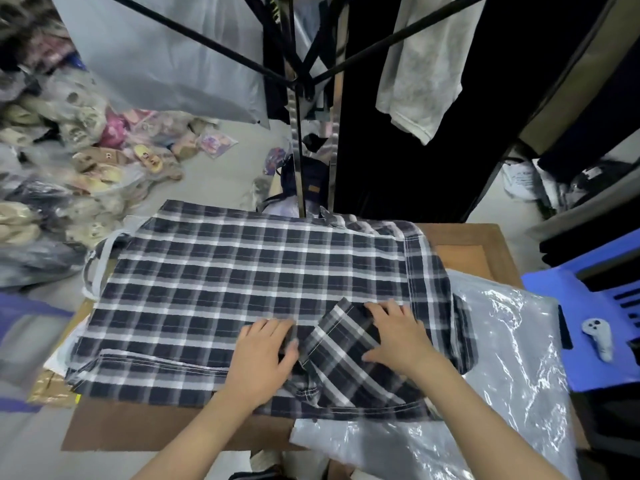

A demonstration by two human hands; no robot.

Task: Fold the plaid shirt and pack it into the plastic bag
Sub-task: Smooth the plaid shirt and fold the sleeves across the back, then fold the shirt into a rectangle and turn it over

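1. Brown worktop (pixel 474 251) on a pale grey floor (pixel 225 174);
2. Black clothes rack (pixel 298 81) behind, with a pale garment (pixel 419 74) hanging;
3. Bagged slippers (pixel 69 147) heaped at left; blue plastic chair (pixel 568 306) at right.

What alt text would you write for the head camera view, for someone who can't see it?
Two bare hands, left hand and right hand, press flat on a dark plaid shirt spread over a brown table, smoothing a folded-in sleeve. A clear plastic bag lies at the right, partly under the shirt.
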